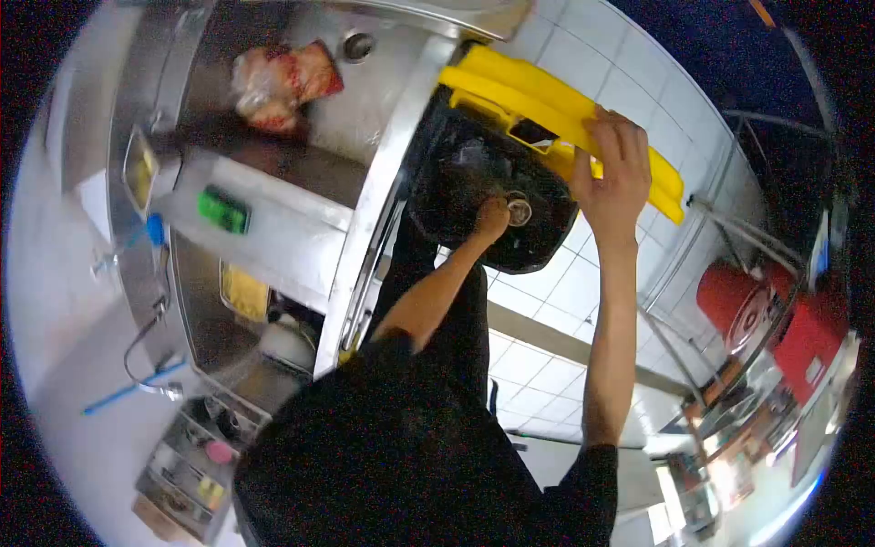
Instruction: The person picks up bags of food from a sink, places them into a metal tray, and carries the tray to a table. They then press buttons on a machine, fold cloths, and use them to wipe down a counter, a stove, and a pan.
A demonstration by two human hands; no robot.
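Observation:
My left hand (493, 221) reaches down over the open black bin (447, 187). Its fingers are closed on a small round piece with a pale metallic rim (519, 209), which looks like a sink strainer. Blur hides its details. At the bin's far side, my right hand (620, 159) grips the raised yellow lid (538, 87), fingers over its edge and thumb below. Dark lining, possibly a bag, covers the inside of the bin.
Beside the bin runs a steel sink counter (365, 214). One basin holds plastic-wrapped red and white packs (287, 82) near a round drain (357, 46). A green sponge (223, 210) lies on the divider. Red containers (734, 301) stand right, past metal rails.

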